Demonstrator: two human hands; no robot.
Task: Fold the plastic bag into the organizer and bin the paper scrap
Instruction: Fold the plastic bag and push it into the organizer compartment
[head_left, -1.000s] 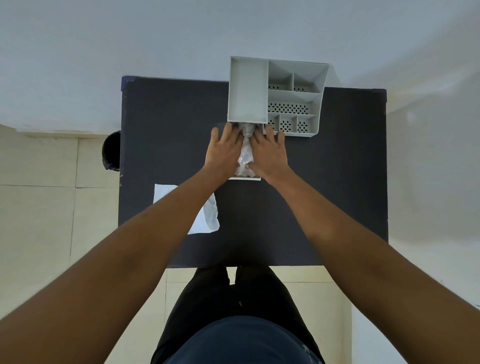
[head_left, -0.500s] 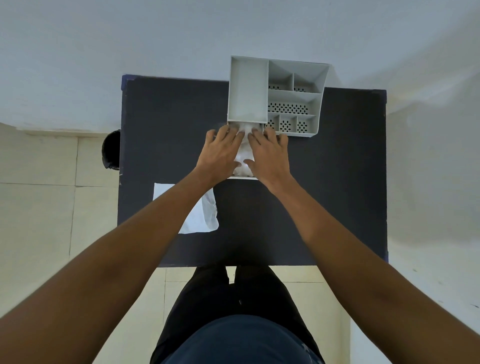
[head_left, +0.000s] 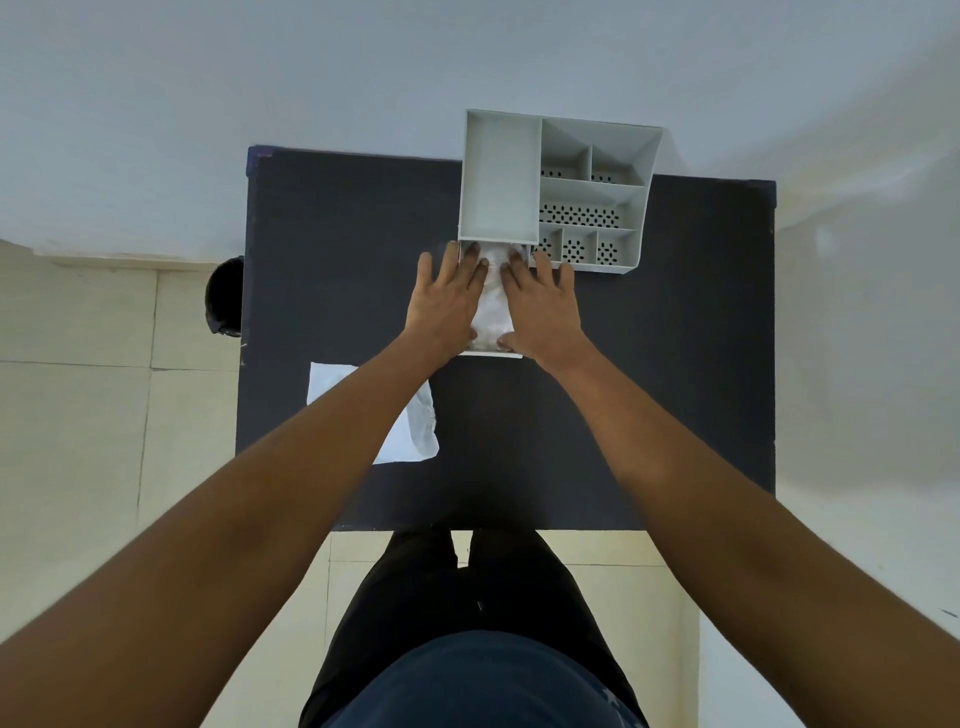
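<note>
Plastic bag (head_left: 492, 312), centre frame: thin, limp, slippery film pressed flat under left hand (head_left: 445, 306) and right hand (head_left: 543, 312), palms spread; best pinched at edges.

One organizer (head_left: 558, 189), one bag (head_left: 492, 306), one paper (head_left: 410, 434)

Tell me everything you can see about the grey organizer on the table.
The organizer is a pale grey, plastic-looking box standing at the far edge of the dark table. It has one long compartment on its left and several smaller ones on the right with perforated bottoms; all look empty. A shallow tray seems to extend from its near side, holding the plastic bag, which the left hand and right hand press flat.
</note>
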